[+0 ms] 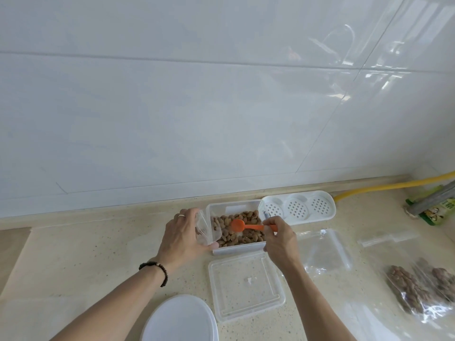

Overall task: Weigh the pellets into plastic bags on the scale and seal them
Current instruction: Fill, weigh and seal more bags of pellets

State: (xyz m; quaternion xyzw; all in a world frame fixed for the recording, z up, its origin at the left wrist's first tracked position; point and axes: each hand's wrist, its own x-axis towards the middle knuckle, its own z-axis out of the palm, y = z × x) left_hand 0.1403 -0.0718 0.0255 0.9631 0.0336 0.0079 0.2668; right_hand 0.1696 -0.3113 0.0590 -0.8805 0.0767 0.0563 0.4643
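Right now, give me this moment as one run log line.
left hand: holds open plastic bag | right hand: orange scoop over pellets in box | filled bags: on counter, right

Pellet box (236,249) sits center-far on counter (98,254), scoop (243,226) in it, lid (246,286) just near of it. Perforated tray (298,207) far-right of box. Filled bags (418,289) far right. Round scale (179,321) near-left.
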